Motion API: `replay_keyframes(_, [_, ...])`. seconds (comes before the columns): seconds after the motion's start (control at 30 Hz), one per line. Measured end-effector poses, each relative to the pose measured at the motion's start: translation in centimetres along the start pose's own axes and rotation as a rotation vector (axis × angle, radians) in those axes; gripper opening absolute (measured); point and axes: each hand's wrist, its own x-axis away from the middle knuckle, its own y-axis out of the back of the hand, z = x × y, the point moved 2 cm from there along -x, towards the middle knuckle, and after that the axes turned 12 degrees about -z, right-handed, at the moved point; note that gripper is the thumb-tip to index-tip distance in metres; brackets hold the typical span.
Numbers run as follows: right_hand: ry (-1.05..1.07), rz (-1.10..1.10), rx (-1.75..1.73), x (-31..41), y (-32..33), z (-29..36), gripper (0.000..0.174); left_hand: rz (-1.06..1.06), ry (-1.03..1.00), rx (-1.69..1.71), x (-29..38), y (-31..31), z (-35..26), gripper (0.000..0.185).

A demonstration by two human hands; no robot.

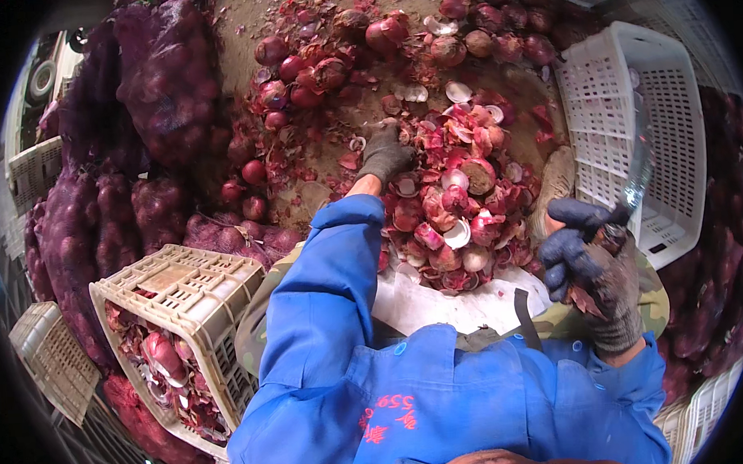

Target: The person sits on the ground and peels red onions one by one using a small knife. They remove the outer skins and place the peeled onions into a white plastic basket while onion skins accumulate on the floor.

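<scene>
My left hand (386, 152), in a dark knitted glove, reaches to the left edge of a heap of red onions and peelings (456, 185). Its fingertips are partly hidden, so whether it grips anything cannot be told. My right hand (597, 272), in a grey and dark-blue coated glove, is closed around the dark handle of a knife (637, 174) at the right of the heap. The knife's long blade points up and away, in front of a white plastic crate. A white sheet (405, 302) lies under the near side of the heap.
Loose red onions (305, 73) lie on the dirt floor beyond my hands. The white crate (596, 110) stands tilted at the right. At the left are full purple mesh sacks (166, 79) and a cream crate (181, 284) holding onions and skins.
</scene>
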Motion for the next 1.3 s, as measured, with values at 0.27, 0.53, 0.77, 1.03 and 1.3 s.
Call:
replay_keyframes(0.27, [0.257, 0.061, 0.245, 0.3, -0.1, -2.7, 0.04, 0.395, 0.092, 0.869, 9.7, 10.9, -8.0, 0.069])
replay_keyframes(0.53, [0.397, 0.291, 0.294, -0.4, -3.5, -4.1, 0.041, 0.539, -0.124, 1.21, 20.7, 20.2, -14.6, 0.06])
replay_keyframes(0.77, [0.37, 0.533, 0.095, 1.3, -4.7, -4.3, 0.044, -0.016, -0.201, 0.83, 27.3, 22.0, -14.1, 0.076])
replay_keyframes(1.03, [0.282, 0.428, 0.112, 1.3, -4.1, -5.6, 0.036, 0.036, -0.225, 1.17, 27.7, 18.9, -13.8, 0.078])
replay_keyframes(1.3, [1.35, 0.12, 0.552, 1.5, -3.7, -4.3, 0.04, 0.205, 0.014, 1.5, 27.2, 19.5, -13.2, 0.067])
